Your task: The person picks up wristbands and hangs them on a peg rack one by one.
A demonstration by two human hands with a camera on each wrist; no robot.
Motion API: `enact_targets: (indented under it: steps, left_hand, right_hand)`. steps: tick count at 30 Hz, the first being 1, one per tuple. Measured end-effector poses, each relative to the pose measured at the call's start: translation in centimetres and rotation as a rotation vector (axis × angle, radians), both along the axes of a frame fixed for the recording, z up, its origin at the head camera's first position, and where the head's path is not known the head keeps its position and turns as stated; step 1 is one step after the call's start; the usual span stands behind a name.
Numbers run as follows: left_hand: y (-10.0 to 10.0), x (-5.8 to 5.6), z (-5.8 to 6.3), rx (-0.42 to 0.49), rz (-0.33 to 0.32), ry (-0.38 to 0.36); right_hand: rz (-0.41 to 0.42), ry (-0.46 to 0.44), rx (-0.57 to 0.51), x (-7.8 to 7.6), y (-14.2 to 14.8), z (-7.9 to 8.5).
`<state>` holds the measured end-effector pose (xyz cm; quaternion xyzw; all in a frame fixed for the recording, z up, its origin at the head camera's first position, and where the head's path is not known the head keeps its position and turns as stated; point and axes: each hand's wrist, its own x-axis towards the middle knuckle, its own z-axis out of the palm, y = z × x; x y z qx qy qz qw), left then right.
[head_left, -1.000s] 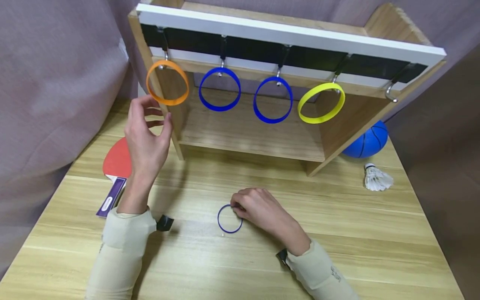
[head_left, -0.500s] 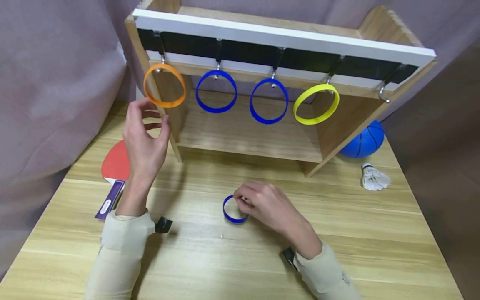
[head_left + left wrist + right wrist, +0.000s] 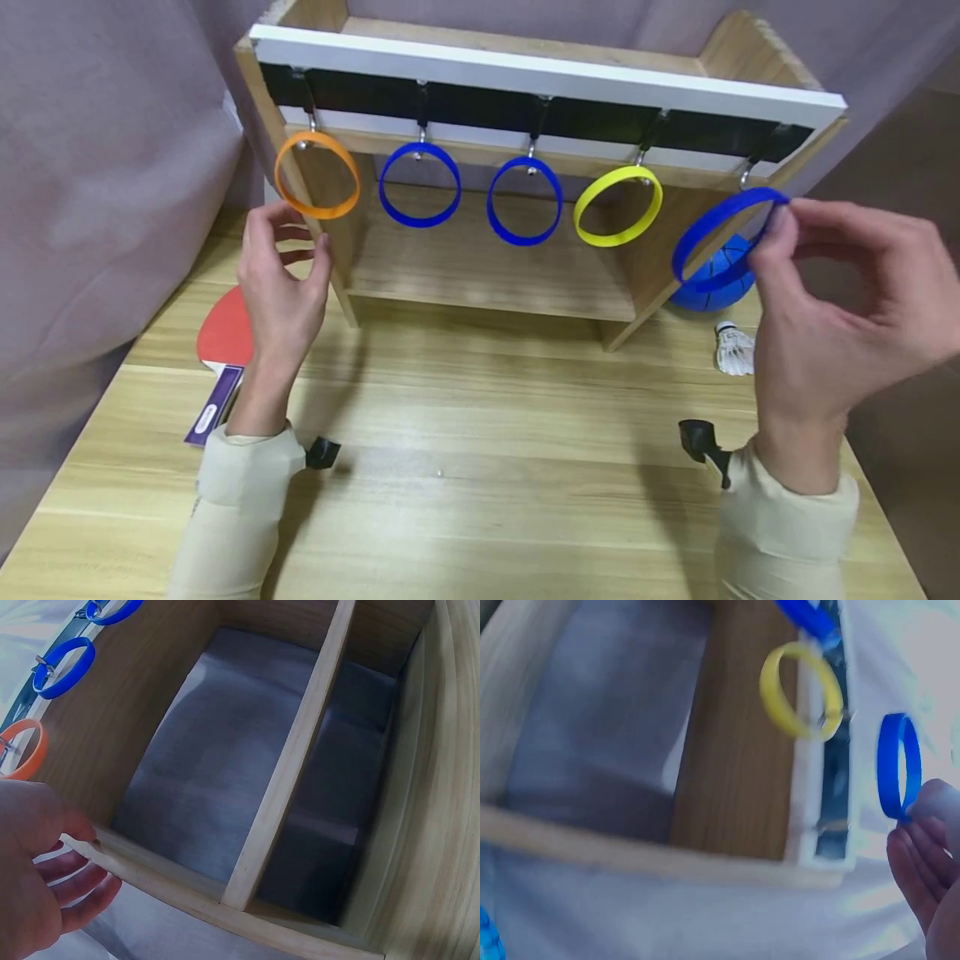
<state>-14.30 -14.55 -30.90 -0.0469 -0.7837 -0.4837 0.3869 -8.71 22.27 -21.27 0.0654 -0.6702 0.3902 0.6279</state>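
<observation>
My right hand [image 3: 847,308] pinches a blue silicone wristband [image 3: 889,765] between thumb and fingertips. In the head view the band is raised just below the rightmost metal hook [image 3: 745,177] of the wooden shelf [image 3: 480,267]; in the right wrist view it stands a little apart from the rack's edge. On the other hooks hang an orange wristband [image 3: 322,213], two blue wristbands [image 3: 420,222] and a yellow wristband [image 3: 617,242]. My left hand [image 3: 277,283] grips the front edge of the shelf's left side panel [image 3: 165,885], thumb inside and fingers outside.
A red table tennis bat [image 3: 225,329] lies left of the shelf, partly behind my left arm. On the right are a blue ball [image 3: 712,292] and a shuttlecock [image 3: 733,348], partly covered by my right hand. Grey curtain [image 3: 112,167] hangs behind the wooden table [image 3: 480,517].
My right hand has lifted the blue wristband off the table and carried it up and right to the rightmost hook. My left hand stays on the side panel.
</observation>
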Motion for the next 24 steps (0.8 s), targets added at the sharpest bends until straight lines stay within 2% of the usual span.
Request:
enact_targets:
  steps: [4, 9, 16, 24]
  left_hand:
    - [-0.1, -0.1, 0.0, 0.000, 0.004, 0.008]
    - [-0.2, -0.3, -0.3, -0.004, 0.009, 0.008]
    - [-0.4, -0.6, -0.8, -0.008, 0.010, 0.003]
    - [-0.2, -0.3, -0.4, -0.004, 0.006, 0.010]
  right_hand:
    - [-0.115, -0.114, 0.035, -0.7, 1.6, 0.2]
    - [-0.213, -0.076, 0.111, -2.0, 2.3, -0.3]
    - [-0.234, -0.067, 0.116, -2.3, 2.1, -1.0]
    - [-0.224, -0.073, 0.106, -2.3, 2.1, -1.2]
